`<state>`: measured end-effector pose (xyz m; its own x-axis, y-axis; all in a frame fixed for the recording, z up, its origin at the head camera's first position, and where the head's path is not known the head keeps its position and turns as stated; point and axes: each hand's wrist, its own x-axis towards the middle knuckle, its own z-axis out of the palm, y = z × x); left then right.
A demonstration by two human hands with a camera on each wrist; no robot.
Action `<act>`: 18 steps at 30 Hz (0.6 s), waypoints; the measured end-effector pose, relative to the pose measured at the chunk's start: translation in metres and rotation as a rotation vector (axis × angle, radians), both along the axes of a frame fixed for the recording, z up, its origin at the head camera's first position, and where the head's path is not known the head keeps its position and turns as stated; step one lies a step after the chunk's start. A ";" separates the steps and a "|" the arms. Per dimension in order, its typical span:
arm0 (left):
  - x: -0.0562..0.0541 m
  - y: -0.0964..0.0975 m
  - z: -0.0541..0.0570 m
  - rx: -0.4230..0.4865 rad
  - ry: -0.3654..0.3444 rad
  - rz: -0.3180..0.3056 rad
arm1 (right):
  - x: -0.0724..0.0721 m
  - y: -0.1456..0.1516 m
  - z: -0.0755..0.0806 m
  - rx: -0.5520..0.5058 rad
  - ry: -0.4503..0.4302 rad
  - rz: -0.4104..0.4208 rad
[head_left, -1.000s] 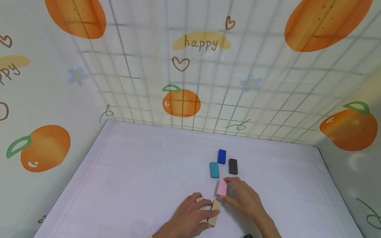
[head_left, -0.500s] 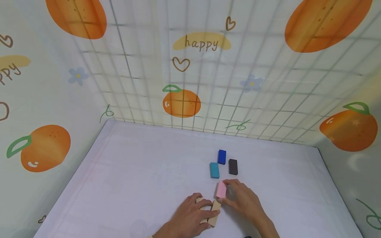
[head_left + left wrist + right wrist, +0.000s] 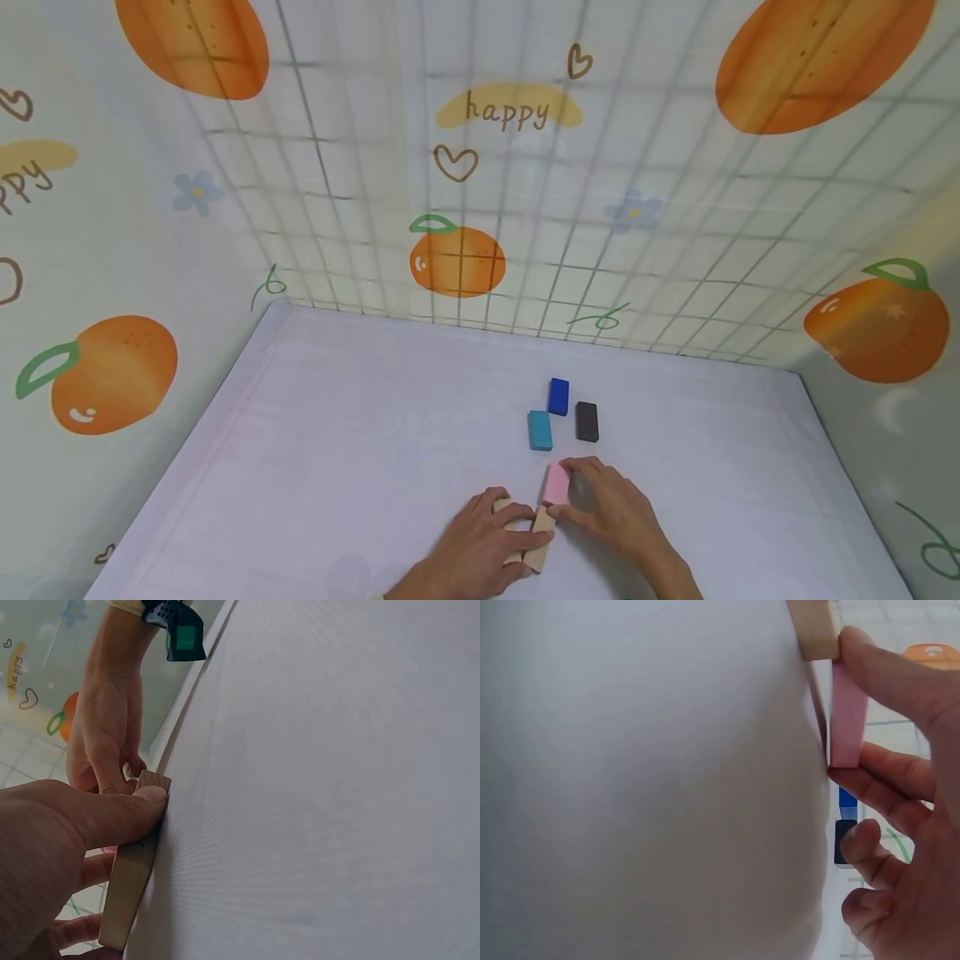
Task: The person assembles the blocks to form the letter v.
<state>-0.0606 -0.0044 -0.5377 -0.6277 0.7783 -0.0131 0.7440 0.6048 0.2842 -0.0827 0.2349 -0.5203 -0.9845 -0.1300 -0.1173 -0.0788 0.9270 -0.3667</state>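
Note:
My left hand point(image 3: 483, 542) spreads over two plain wooden blocks. Its fingers reach across the left block point(image 3: 517, 524) and onto the right block point(image 3: 536, 559). Its thumb presses a wooden block's point(image 3: 126, 892) near end in the left wrist view. My right hand point(image 3: 622, 510) pinches a pink block point(image 3: 556, 484) between thumb and fingertips, at the far end of the right wooden block. In the right wrist view the pink block point(image 3: 847, 716) lines up end to end with the wooden block point(image 3: 815, 630), my thumb tip at their junction. Fingers hide parts of the wooden blocks.
Beyond my hands lie a teal block point(image 3: 540, 430), a dark blue block point(image 3: 558, 397) and a black block point(image 3: 587, 422). They sit on a white-covered table point(image 3: 360, 433). Patterned cloth walls point(image 3: 525, 275) with oranges and grid lines rise along the back and sides.
My right hand has brought the pink block slightly toward me and left, up to the end of the right wooden block. My left hand has stayed in place.

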 end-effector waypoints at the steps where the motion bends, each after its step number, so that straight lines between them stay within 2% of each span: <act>1: 0.000 0.000 0.000 0.001 -0.001 0.001 | 0.000 0.000 0.000 -0.003 -0.002 -0.003; 18: -0.001 -0.001 -0.001 0.008 0.000 -0.006 | 0.003 -0.002 0.000 -0.007 0.026 0.004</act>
<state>-0.0616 -0.0051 -0.5389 -0.6228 0.7823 -0.0069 0.7478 0.5979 0.2885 -0.0792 0.2333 -0.5199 -0.9867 -0.1352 -0.0906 -0.0925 0.9239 -0.3714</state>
